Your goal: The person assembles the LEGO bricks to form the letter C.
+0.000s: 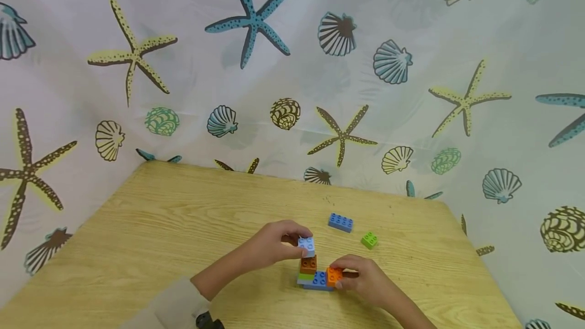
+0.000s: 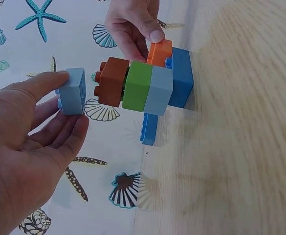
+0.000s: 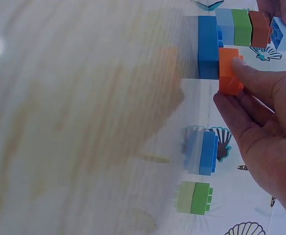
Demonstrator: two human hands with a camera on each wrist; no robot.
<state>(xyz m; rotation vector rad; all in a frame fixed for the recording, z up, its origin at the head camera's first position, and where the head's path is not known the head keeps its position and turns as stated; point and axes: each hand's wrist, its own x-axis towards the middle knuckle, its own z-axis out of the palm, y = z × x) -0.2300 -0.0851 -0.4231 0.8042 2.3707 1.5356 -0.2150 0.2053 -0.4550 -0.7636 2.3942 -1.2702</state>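
Observation:
My left hand (image 1: 280,241) pinches a light blue toy brick (image 2: 72,91) between thumb and fingers, a small gap above the stack. That stack rises from one end of a long blue brick (image 1: 318,281): a light blue brick (image 2: 159,90), then a green brick (image 2: 137,86), then a brown brick (image 1: 308,264) on top, studs bare. With thumb and fingertips, my right hand (image 1: 365,279) holds an orange brick (image 3: 228,71) at the other end of the long blue brick, reaching a little past its edge.
On the wooden table (image 1: 205,207), beyond the hands, lie another blue brick (image 1: 340,222) and a small lime green brick (image 1: 369,240). A white cloth (image 1: 192,80) printed with starfish and shells hangs behind the table and along its sides.

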